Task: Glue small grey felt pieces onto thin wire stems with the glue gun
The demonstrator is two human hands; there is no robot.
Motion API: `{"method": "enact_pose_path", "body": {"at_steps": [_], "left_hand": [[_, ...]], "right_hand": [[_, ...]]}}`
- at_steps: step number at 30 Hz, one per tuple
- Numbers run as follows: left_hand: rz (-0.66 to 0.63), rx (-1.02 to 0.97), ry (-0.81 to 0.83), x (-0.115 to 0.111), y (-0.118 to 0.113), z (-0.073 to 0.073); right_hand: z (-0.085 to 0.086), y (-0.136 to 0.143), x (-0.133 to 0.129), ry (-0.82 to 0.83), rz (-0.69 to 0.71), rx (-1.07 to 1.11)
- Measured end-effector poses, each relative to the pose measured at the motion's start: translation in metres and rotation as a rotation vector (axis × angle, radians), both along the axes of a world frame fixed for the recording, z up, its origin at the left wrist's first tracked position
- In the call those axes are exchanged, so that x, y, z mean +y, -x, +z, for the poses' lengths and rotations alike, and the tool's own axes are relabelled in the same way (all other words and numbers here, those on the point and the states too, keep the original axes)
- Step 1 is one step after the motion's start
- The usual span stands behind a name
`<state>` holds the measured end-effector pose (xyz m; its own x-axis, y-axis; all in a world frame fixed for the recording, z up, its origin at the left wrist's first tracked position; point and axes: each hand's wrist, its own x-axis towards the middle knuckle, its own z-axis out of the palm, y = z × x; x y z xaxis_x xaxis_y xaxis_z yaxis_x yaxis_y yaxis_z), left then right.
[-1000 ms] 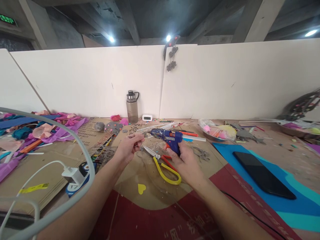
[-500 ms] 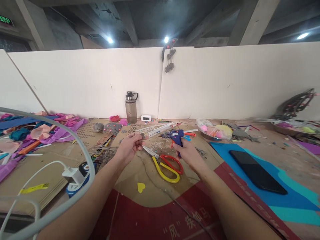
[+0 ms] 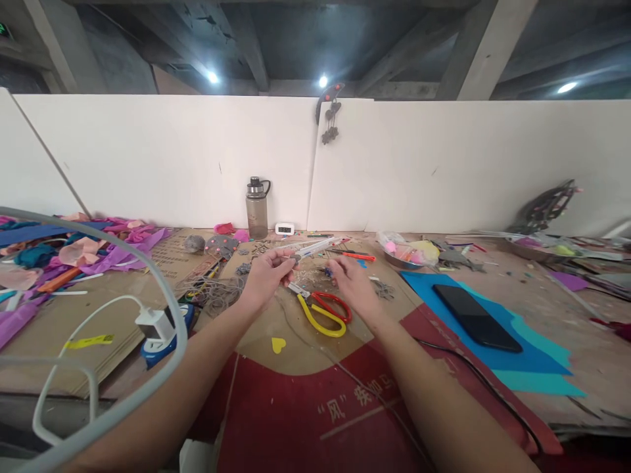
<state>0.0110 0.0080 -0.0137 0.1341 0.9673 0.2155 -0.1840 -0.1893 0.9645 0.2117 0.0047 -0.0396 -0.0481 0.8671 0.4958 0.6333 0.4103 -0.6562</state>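
My left hand (image 3: 270, 272) is closed, pinching a small grey piece (image 3: 296, 259) between thumb and fingertips. What kind of piece it is, I cannot make out. To its right, my right hand (image 3: 353, 282) curls around a blue hot glue gun (image 3: 328, 270), held low over the cardboard. Most of the gun is hidden behind the hand. Scissors (image 3: 323, 322) with one red and one yellow handle lie just below both hands, blades pointing up and left. A yellow paper heart (image 3: 278, 345) rests nearer to me. Tangled grey cord (image 3: 217, 292) lies left of my left hand.
A phone (image 3: 476, 317) lies on blue sheets at right. A bowl (image 3: 407, 256) of colourful bits stands behind them. A bottle (image 3: 257, 209) and small clock (image 3: 284, 228) stand by the white wall. A charger (image 3: 154, 323) and looping white cable (image 3: 170, 299) are at left.
My right hand has moved left and turned, and the glue gun, clearly visible before, is now mostly covered. My left hand has shifted slightly right and up with the grey piece.
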Motion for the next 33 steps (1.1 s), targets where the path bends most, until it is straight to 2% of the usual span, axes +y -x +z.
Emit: {"method": "enact_pose_path", "body": {"at_steps": [4, 9, 17, 26, 33], "left_hand": [[0.0, 0.138, -0.097, -0.006, -0.009, -0.005], [-0.012, 0.221, -0.173, -0.009, -0.013, -0.009], [-0.051, 0.227, -0.154, -0.007, -0.015, -0.013], [-0.186, 0.155, 0.057, -0.011, -0.017, -0.015], [-0.167, 0.119, 0.05, -0.01, -0.016, -0.015]], "right_hand": [[0.002, 0.027, -0.014, 0.029, 0.194, 0.251], [0.004, 0.026, -0.02, 0.108, 0.231, 0.437], [0.004, 0.025, -0.017, 0.128, 0.243, 0.421], [0.002, 0.024, -0.017, 0.183, 0.296, 0.487], [0.001, 0.024, -0.016, 0.229, 0.37, 0.545]]}}
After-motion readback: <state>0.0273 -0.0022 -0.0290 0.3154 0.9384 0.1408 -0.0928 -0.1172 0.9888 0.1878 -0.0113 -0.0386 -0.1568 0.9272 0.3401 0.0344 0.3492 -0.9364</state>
